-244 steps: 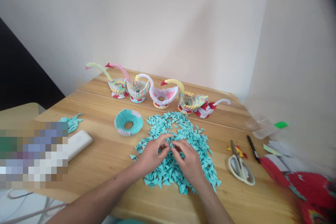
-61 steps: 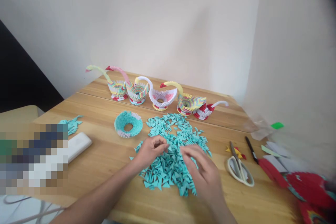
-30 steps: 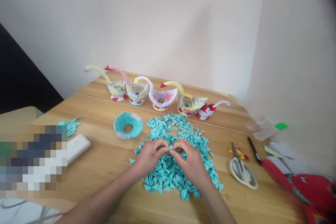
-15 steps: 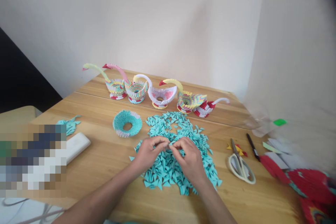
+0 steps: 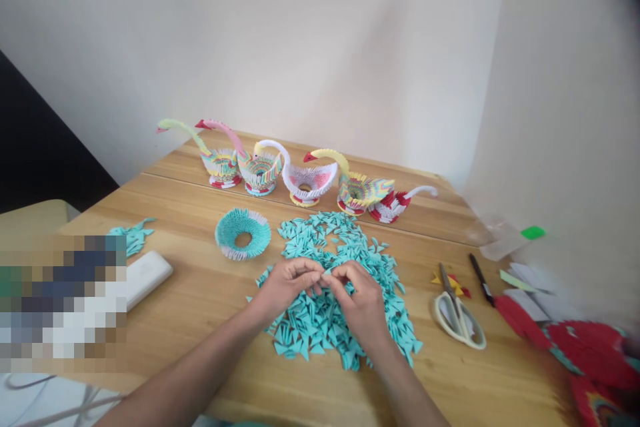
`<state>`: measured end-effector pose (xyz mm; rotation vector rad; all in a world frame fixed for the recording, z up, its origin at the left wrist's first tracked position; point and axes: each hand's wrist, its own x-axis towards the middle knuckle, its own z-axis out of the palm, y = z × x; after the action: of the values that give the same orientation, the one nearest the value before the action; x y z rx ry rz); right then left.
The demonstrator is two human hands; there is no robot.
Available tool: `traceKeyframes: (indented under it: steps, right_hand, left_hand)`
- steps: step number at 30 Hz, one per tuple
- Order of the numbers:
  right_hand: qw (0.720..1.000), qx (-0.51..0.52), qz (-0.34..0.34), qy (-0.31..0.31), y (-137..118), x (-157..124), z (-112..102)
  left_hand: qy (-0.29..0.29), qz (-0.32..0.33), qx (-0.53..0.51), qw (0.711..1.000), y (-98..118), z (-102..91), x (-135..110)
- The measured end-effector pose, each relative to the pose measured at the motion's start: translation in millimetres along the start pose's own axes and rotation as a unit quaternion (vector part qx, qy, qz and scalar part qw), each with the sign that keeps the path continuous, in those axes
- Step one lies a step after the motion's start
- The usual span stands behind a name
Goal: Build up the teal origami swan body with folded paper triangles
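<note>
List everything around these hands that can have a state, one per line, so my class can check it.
Left hand: bent, pinching a small paper piece
Right hand: bent, pinching the same piece
Teal paper pile: folded, loose, spread out
Teal bowl: open-topped, hole in its middle
Swans: built, standing in a row
Scissors: lying down, blades together
Pen: lying down

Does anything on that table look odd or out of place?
Nothing looks plainly damaged. Among the five paper swans in back, the red-and-white one stands out: its neck points right, while the others curve left. The loose heap of teal paper pieces just looks untidy.
</note>
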<state>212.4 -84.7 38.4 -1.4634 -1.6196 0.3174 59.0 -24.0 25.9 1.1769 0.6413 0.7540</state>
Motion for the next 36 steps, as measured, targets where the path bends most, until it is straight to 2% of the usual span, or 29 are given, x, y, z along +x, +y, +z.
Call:
traceKeyframes:
  steps: [2, 7, 14, 19, 25, 28, 30, 31, 34, 36]
  right_hand:
    - [0.999, 0.033, 0.025, -0.006, -1, 1, -1]
    - [0.992, 0.091, 0.057, -0.065, 0, 3, -3]
    - [0.987, 0.102, 0.11, -0.055, 2, 3, -2]
    - [0.975, 0.153, 0.154, -0.053, 3, 3, -3]
    - [0.957, 0.227, 0.16, -0.089, 7, 3, -1]
    - [0.951, 0.241, 0.16, -0.113, 8, 3, -2]
    - [0.949, 0.238, 0.159, -0.128, 9, 4, -4]
    - [0.95, 0.235, 0.156, -0.134, 10, 4, -5]
    - [0.951, 0.228, 0.16, -0.133, 11, 4, -7]
    - [0.948, 0.233, 0.18, -0.119, 12, 5, -7]
  left_hand:
    - [0.006, -0.007, -0.011, 1.0, -1, -1.0, 1]
    - [0.034, -0.005, -0.001, 0.999, -1, -3.9, 3]
    - [0.031, -0.008, 0.019, 0.999, 6, -2.3, 1]
    - [0.02, -0.005, -0.002, 1.0, -5, -4.5, 2]
    - [0.018, -0.003, -0.012, 1.0, -10, -2.4, 3]
    - [0.037, 0.037, 0.05, 0.997, -5, -1.1, 0]
    - [0.059, 0.088, 0.161, 0.981, -3, -1.1, -3]
    - [0.063, 0.121, 0.231, 0.963, -3, -1.3, -4]
    - [0.034, 0.228, 0.401, 0.886, -6, -2.1, -7]
    - [0.019, 0.287, 0.452, 0.845, -8, -2.8, -7]
